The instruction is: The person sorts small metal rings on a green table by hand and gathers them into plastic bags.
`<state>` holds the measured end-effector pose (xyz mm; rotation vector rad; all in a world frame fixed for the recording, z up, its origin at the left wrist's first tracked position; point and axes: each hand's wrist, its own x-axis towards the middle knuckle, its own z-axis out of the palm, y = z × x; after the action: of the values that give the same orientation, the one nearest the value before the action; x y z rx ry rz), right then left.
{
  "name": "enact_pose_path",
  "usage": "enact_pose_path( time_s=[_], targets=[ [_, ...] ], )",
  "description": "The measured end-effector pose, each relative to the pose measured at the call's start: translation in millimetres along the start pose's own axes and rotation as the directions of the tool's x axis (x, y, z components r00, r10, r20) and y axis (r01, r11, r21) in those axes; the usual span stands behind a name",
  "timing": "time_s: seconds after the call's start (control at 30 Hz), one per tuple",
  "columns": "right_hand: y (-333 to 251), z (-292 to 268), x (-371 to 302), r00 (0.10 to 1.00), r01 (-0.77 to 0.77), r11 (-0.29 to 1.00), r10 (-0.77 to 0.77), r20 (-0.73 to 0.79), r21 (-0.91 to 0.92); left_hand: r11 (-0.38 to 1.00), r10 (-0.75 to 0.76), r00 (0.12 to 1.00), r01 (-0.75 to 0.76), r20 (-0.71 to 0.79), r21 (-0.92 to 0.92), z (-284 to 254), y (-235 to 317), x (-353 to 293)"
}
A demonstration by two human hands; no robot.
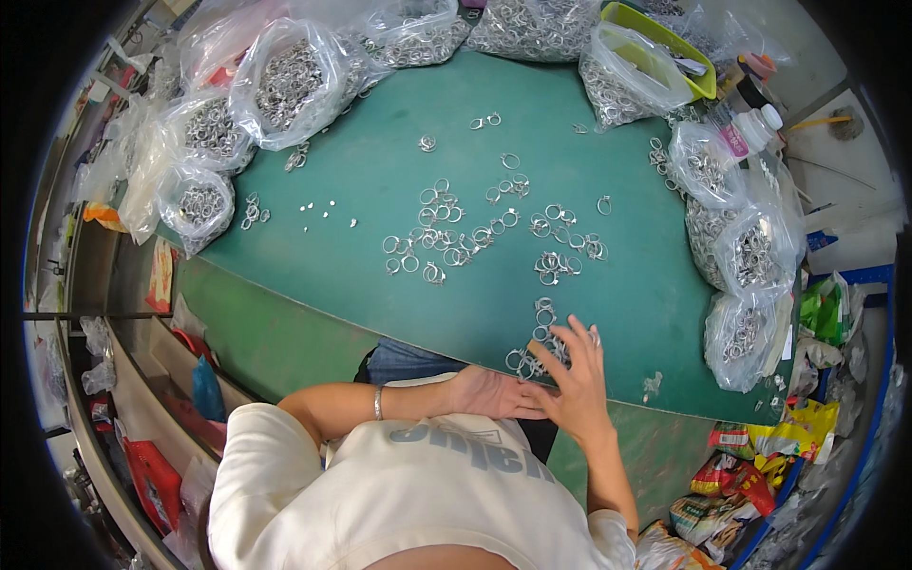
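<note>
My right hand (578,385) reaches over a small heap of silver rings (519,361) at the table's near edge. Its fingers are apart and bent down onto the rings, partly hiding them. Just below that edge my left hand (492,392) lies palm up, fingers stretched toward the right hand and nearly touching it; I see nothing in its palm. Beyond the hands, loose silver rings (446,220) spread over the green tabletop (332,271), with a smaller cluster (553,266) to their right.
Clear plastic bags of rings line the far side, the left (285,85) and the right (741,332). A yellow-green scoop-like tray (665,38) and a white-capped bottle (750,131) stand far right. Small white bits (328,214) lie left. Colourful packages (741,475) sit on the lower right.
</note>
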<state>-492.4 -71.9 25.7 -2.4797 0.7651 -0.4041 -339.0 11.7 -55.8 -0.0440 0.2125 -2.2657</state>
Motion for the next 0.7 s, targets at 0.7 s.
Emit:
enact_pose_path(
  time_s=[0.7],
  targets=[
    [-19.7, 8.0, 36.2, 0.999, -0.005, 0.999, 0.003, 0.051, 0.038, 0.988, -0.005, 0.992, -0.015, -0.126, -0.157, -3.5, 11.4, -31.3]
  ],
)
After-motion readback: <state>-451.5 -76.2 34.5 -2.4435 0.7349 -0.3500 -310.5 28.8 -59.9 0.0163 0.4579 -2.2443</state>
